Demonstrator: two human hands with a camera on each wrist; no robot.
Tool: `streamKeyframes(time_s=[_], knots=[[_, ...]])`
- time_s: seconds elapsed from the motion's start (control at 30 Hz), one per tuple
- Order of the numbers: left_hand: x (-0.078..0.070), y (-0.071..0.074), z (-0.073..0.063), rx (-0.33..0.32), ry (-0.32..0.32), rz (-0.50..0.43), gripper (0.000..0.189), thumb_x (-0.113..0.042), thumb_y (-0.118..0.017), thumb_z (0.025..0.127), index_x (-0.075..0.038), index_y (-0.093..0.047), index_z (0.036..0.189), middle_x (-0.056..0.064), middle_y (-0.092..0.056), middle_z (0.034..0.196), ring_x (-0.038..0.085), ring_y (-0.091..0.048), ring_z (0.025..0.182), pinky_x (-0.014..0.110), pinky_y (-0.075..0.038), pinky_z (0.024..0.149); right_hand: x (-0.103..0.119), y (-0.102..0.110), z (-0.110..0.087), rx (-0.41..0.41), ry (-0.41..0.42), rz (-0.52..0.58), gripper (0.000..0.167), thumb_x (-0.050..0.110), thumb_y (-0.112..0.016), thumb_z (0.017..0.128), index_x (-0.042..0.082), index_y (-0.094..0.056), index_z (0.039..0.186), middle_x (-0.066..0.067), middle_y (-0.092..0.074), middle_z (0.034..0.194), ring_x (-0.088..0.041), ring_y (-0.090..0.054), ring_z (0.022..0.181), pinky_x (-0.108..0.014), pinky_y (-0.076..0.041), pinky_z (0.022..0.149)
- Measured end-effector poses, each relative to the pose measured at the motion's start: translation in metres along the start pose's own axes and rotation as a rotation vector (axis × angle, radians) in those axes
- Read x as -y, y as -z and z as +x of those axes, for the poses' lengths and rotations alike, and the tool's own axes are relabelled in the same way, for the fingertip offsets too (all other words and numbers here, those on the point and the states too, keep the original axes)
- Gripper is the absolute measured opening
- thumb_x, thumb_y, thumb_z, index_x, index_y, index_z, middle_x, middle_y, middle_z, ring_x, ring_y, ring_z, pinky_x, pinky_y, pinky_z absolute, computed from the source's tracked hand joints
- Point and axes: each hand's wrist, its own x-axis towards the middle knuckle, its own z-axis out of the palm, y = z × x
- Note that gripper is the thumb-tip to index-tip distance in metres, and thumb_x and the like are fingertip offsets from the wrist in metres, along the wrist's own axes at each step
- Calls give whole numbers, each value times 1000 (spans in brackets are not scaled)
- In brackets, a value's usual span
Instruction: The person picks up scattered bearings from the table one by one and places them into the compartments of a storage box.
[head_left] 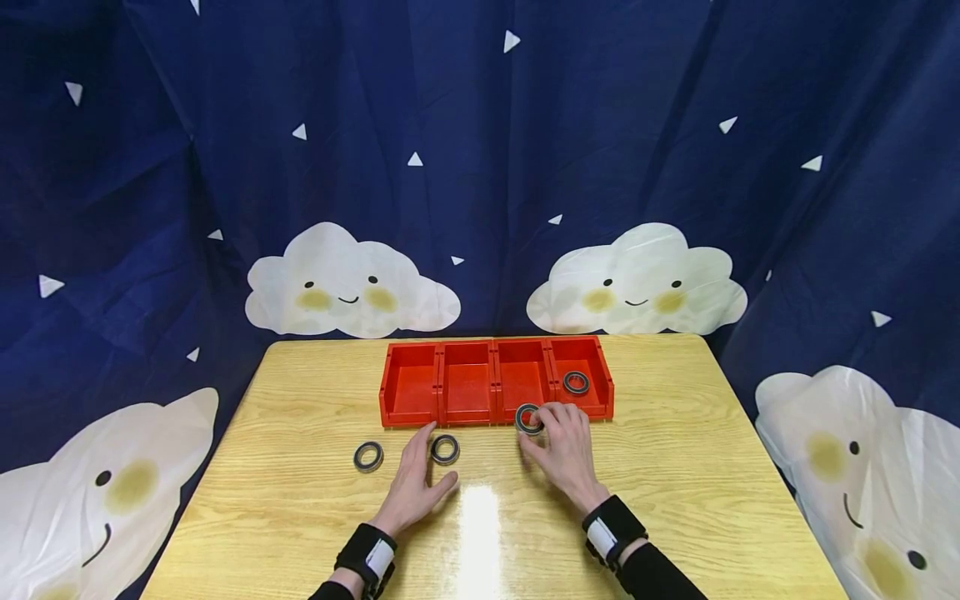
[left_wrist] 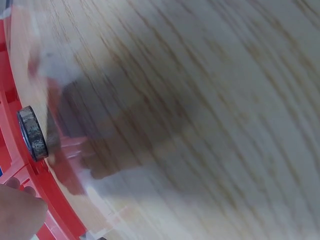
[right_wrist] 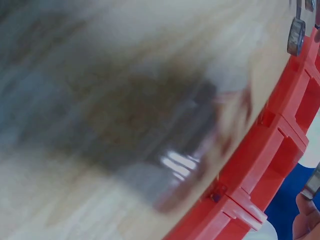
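My right hand (head_left: 567, 446) pinches a ball bearing (head_left: 520, 419) between thumb and fingers, over the front edge of the red bin row. In the right wrist view, fingers (right_wrist: 304, 216) grip the bearing's edge (right_wrist: 313, 184) at the far right. My left hand (head_left: 414, 483) is low over the table, thumb and fingers spread and holding nothing. Just right of its fingertips lies a second bearing (head_left: 455, 450), dark ring with a metal rim; the left wrist view shows this bearing (left_wrist: 34, 134) edge-on. Another bearing (head_left: 358, 457) lies left of that hand.
A row of red bins (head_left: 467, 419) with several compartments stands at the back of the wooden table (head_left: 675, 467). In the rightmost compartment lies a bearing (head_left: 567, 383). Behind the table hangs a dark blue curtain (head_left: 480, 200) with cloud prints.
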Motion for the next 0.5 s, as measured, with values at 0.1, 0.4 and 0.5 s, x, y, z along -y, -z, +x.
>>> streamKeyframes(time_s=[0.1, 0.4, 0.5], knots=[[-1, 0, 0, 2, 2, -1, 86, -30, -72, 79, -10, -22, 147, 15, -24, 147, 27, -20, 134, 50, -25, 103, -1, 1, 6, -5, 2, -9, 27, 33, -74, 70, 12, -58, 79, -7, -58, 93, -26, -45, 84, -46, -34, 81], [-3, 1, 0, 10, 12, 2, 86, -29, -72, 80, -11, -21, 147, 14, -24, 148, 26, -20, 134, 50, -26, 103, -3, 3, 24, -20, 9, -49, 27, 34, -73, 72, 11, -60, 80, -9, -58, 94, -28, -45, 85, -47, -34, 81], [-3, 0, 0, 14, 16, 3, 86, -30, -71, 80, -11, -21, 147, 13, -24, 148, 26, -20, 134, 49, -26, 103, -6, 3, 30, -26, 10, -66, 28, 35, -73, 71, 11, -60, 79, -9, -58, 93, -29, -45, 84, -47, -35, 80]])
